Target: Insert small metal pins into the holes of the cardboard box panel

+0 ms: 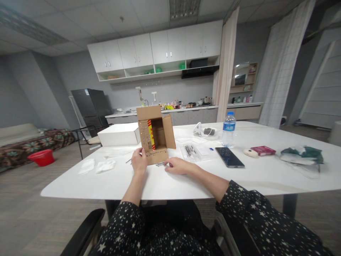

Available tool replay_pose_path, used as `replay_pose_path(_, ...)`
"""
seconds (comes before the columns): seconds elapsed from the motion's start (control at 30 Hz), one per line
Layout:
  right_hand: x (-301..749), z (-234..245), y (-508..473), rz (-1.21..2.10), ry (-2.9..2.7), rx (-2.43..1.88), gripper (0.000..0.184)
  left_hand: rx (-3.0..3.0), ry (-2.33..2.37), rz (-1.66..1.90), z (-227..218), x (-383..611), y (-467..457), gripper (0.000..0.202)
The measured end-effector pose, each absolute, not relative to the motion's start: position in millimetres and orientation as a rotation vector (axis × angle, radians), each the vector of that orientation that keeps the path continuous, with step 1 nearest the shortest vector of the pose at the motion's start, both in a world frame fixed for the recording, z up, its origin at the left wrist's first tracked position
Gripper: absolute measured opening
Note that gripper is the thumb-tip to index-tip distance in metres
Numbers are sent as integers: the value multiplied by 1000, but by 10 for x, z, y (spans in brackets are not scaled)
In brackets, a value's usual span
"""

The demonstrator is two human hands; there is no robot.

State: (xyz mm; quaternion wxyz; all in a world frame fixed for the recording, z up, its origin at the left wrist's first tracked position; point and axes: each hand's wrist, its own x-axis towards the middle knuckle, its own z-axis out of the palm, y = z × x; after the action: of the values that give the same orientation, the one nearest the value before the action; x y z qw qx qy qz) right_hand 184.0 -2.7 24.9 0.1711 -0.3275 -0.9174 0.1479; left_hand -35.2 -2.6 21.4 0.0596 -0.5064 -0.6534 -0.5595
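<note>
An open cardboard box (160, 133) stands on the white table with its flaps spread. Rows of small dark beads or studs dot its left flap and front flap, and a red-and-yellow strip runs down one side. My left hand (139, 161) is closed at the front flap's left edge, with a thin metal rod (128, 161) poking out from it to the left. Low at the flap's right corner rests my right hand (177, 166), fingers curled and thumb tip beside small metal pieces (160, 164). What lies inside its pinch is hidden.
Right of the box lie a clear tray of metal pieces (189, 151), a phone (229, 157), a water bottle (228, 129), a maroon packet (263, 150) and a green bag (302, 155). A white box (118, 134) and white tissues (105, 166) are on the left.
</note>
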Motion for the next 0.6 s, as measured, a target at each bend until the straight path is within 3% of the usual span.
replay_pose_path(0.6,1833,218,6,409,-2608,-909,35,-1571,-1988,-1683,222,-352,-48,31)
